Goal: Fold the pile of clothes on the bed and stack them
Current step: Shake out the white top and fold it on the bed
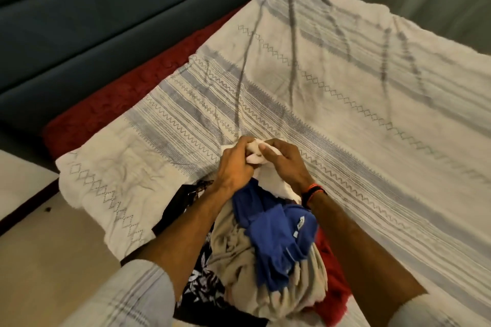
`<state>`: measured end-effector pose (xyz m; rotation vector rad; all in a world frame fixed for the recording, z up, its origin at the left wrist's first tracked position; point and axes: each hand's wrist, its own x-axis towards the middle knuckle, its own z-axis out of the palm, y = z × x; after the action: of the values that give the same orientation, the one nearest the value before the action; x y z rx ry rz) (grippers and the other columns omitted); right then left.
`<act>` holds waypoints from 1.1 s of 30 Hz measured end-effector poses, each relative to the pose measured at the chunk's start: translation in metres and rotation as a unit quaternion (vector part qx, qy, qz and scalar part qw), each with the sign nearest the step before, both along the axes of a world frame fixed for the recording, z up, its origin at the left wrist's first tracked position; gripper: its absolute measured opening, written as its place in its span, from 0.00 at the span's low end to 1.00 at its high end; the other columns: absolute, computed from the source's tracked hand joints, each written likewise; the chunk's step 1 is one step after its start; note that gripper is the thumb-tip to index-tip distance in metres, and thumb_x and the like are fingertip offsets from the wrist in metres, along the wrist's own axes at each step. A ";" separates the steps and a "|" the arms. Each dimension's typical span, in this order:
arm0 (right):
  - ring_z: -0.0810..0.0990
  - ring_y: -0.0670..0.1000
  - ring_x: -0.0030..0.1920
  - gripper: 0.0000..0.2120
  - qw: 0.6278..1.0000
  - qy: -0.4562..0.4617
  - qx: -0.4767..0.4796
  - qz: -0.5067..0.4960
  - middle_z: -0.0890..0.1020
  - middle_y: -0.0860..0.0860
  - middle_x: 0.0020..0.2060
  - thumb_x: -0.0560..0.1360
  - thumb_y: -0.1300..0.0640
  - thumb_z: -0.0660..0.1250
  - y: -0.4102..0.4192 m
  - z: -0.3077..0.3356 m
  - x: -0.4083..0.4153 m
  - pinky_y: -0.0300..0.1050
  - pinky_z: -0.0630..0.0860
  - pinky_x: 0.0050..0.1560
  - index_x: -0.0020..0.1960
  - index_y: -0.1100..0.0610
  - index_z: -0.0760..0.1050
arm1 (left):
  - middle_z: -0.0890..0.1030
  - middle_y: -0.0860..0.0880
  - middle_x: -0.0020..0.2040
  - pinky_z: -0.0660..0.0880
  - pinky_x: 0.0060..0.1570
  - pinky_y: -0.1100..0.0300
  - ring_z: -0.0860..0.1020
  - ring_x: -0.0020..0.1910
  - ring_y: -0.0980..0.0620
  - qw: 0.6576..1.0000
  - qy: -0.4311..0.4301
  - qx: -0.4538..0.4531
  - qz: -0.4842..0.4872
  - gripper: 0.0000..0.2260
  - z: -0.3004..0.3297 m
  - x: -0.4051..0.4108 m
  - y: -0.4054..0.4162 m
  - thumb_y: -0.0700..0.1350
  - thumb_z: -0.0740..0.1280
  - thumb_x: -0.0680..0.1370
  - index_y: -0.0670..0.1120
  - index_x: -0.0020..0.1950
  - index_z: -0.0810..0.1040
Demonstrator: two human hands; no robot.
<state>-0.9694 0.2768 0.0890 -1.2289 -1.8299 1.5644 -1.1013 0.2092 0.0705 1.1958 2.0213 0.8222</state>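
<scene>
A pile of clothes lies on the near edge of the bed: a blue garment (276,236) on top, a beige one (239,273) under it, a red one (332,281) at the right and a black floral-print one (202,281) at the left. Above the pile, my left hand (233,164) and my right hand (284,164) meet and both grip a bunched white garment (268,180). Its lower part hangs down onto the blue garment; the rest is hidden in my fingers.
The bed carries a white bedspread (318,93) with grey woven stripes, spread flat beyond my hands. A red sheet (127,98) shows along its left edge, below a dark blue padded headboard (106,21). Pale floor (53,247) lies at lower left.
</scene>
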 end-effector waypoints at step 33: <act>0.79 0.46 0.41 0.05 0.960 0.030 0.232 -0.155 0.83 0.47 0.40 0.77 0.55 0.70 -0.212 0.255 0.263 0.44 0.77 0.47 0.46 0.55 0.83 | 0.78 0.49 0.42 0.79 0.48 0.52 0.78 0.45 0.49 0.959 -0.163 0.232 0.007 0.09 0.287 0.244 -0.202 0.36 0.70 0.75 0.47 0.50 0.74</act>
<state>-0.7068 0.0649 0.3436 -1.1556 -1.7292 0.9248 -0.8576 0.0069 0.3575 1.1907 1.6144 1.4566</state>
